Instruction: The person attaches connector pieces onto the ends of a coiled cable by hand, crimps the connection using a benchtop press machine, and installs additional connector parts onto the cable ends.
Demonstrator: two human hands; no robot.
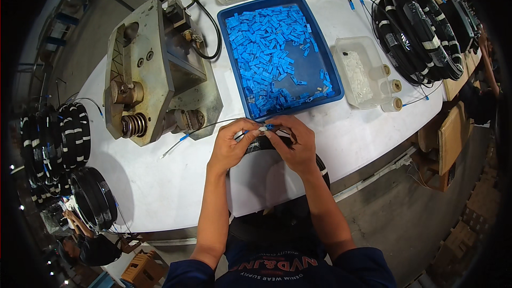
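Note:
Both hands meet just in front of the blue tray. My left hand [232,141] is closed in a pinch on a thin black cable, with a small whitish connector piece [262,128] at its fingertips. My right hand [295,141] pinches a small blue plastic clip [269,127] against that piece; the fingers partly hide how the two fit together. Leftward from my left hand runs a length of black cable [213,124] with a blue sleeve [184,137] and a pale tip. A coil of black cable [258,144] lies below the hands.
Beyond the hands, the blue tray [340,93] holds many blue clips. A metal press [144,64] stands at left. Clear bins [341,48] with small parts sit right and at the back. Cable coils [421,32] lie far right; more coils [93,197] and a person [93,248] are at left.

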